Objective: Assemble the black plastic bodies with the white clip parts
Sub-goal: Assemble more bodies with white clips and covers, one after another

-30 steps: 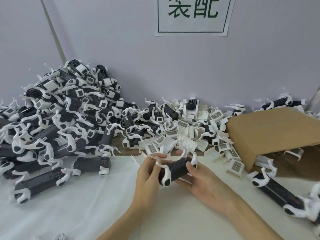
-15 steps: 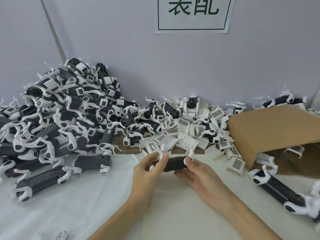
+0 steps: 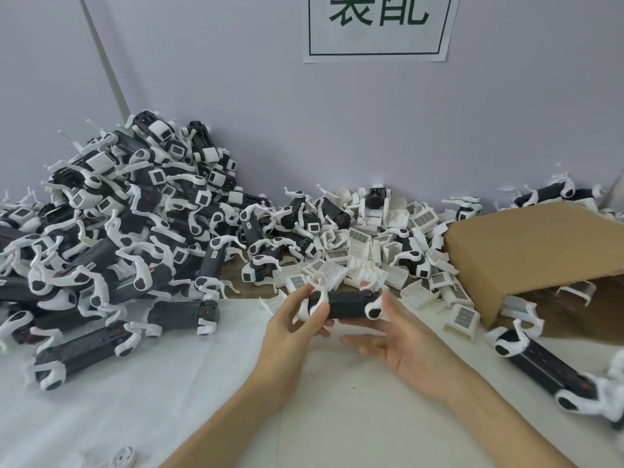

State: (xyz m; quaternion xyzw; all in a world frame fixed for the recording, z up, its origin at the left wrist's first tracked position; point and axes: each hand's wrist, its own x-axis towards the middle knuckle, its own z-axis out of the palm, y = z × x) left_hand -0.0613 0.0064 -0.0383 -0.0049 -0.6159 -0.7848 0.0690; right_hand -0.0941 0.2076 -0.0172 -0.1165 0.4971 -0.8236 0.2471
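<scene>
Above a white-covered table (image 3: 141, 410), a person holds a black plastic body (image 3: 344, 304) lying crosswise, white clip parts on both its ends. The left hand (image 3: 292, 332) grips its left end, thumb and fingers curled around a clip. The right hand (image 3: 401, 346) supports the right end, thumb against the clip; its fingers pass beneath the body, so how far they curl is unclear. At far left rises a pile of assembled units (image 3: 111, 238); loose white parts (image 3: 368, 258) lie in the middle. A cardboard box (image 3: 526, 251), cut off at right, hides what lies inside.
</scene>
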